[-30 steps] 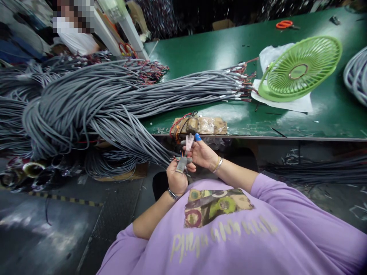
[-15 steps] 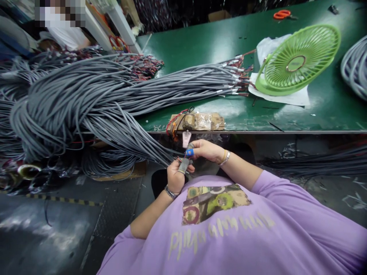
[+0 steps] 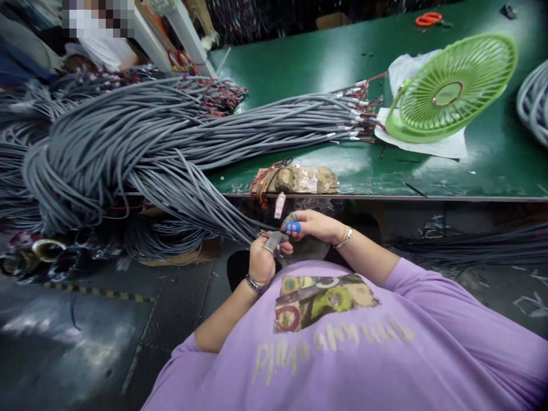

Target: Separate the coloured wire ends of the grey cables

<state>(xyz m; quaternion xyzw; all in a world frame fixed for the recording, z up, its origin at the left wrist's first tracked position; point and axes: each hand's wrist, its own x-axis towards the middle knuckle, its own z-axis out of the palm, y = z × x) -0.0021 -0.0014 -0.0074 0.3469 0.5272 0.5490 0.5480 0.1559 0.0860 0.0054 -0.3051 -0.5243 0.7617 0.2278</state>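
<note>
A bundle of grey cables (image 3: 201,191) hangs off the green bench and runs down to my left hand (image 3: 264,257), which is closed around the cable ends, its thumb wrapped in grey tape. Just right of it, my right hand (image 3: 314,225) is pinched, with blue and grey wraps on its fingers; what lies between the fingertips is too small to make out. Above my hands, a small pinkish tag (image 3: 279,205) hangs below a wooden block (image 3: 314,180) at the bench edge, with red and black wires at its left end.
More grey cables (image 3: 274,123) lie across the green bench (image 3: 492,177). A green fan (image 3: 454,85) stands on white paper at right, below orange scissors (image 3: 428,19). A coil (image 3: 535,103) sits at far right. A person in white (image 3: 105,48) is at upper left.
My right hand has shifted slightly right, away from my left hand, and its fingertips have drawn back a little. The hanging tag has turned. The view has shifted slightly.
</note>
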